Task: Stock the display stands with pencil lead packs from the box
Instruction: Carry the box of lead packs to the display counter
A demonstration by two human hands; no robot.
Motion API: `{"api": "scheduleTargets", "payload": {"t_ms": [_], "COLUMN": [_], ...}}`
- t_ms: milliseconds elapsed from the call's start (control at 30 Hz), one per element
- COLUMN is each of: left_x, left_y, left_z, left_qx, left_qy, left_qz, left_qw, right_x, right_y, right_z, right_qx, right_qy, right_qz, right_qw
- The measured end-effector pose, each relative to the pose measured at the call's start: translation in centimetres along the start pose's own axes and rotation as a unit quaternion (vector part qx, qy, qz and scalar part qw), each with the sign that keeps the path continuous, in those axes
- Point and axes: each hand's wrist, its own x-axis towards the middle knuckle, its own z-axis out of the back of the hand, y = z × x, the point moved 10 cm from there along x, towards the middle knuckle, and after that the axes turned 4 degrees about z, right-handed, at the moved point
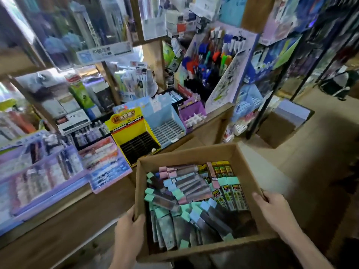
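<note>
Left hand (129, 222) grips the left wall of the cardboard box (186, 152), thumb hooked over the rim and inside, fingers curled round the outside. Right hand (272, 206) grips the right wall, thumb on the rim, fingers wrapped down the outer side and mostly hidden. Both forearms come in from the bottom edge.

The box is open-topped and held in front of the wooden counter (58, 220), its far left corner just beside the counter edge; can't tell whether it rests on it. Inside is a loose heap of pencil lead packs (184, 191): slim clear cases with mint, pink and light-blue caps, lying crosswise over each other. Yellow-capped packs (223, 169) lie in neater rows along the far right side.

On the counter behind the box, three display stands sit side by side. The yellow stand (134, 136) has a black slotted grid and is nearest the box. The blue stand (165, 123) with a white grid is to its right. The purple stand (192, 115) with white dividers is further right.

Left along the counter are lilac trays (38, 167) of packaged pens. Behind the stands is a tall pen rack (209, 70) with blue, red and black pens. Another cardboard carton (281, 125) stands on the floor to the right. The background is blurred.
</note>
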Motion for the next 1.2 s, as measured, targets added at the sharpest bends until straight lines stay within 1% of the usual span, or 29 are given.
{"api": "scheduleTargets", "payload": {"t_ms": [267,367,467,600,733,933,1067,1133,1200], "left_x": [4.0,4.6,5.2,5.2,4.5,5.9,7.8,8.9,9.6], "left_y": [-0.8,-0.8,-0.4,0.1,0.1,-0.1,0.4,1.2,1.3], "left_z": [-3.8,-4.9,-6.4,-9.1,-11.9,-15.0,-14.9,-14.8,-14.5], "left_qx": [-0.039,-0.054,-0.067,-0.074,-0.110,-0.123,-0.138,-0.131,-0.120], "left_qy": [-0.064,-0.079,-0.095,-0.135,-0.168,-0.197,-0.204,-0.194,-0.194], "left_qz": [0.062,0.087,0.111,0.142,0.156,0.173,0.163,0.180,0.173], "left_qw": [0.995,0.992,0.987,0.978,0.967,0.957,0.955,0.955,0.958], "right_x": [11.0,14.6,18.4,24.3,28.7,32.6,33.2,33.1,32.9], "right_y": [3.6,4.3,4.4,4.3,3.2,2.9,3.9,4.8,5.4], "right_z": [-1.5,-2.7,-4.2,-5.9,-7.7,-8.4,-9.0,-9.3,-9.5], "right_qx": [-0.058,-0.059,-0.068,-0.087,-0.081,-0.080,-0.101,-0.109,-0.115], "right_qy": [0.072,0.101,0.119,0.117,0.151,0.158,0.153,0.151,0.148], "right_qz": [0.041,0.049,0.063,0.123,0.144,0.165,0.160,0.161,0.163], "right_qw": [0.995,0.992,0.989,0.982,0.975,0.970,0.970,0.969,0.969]}}
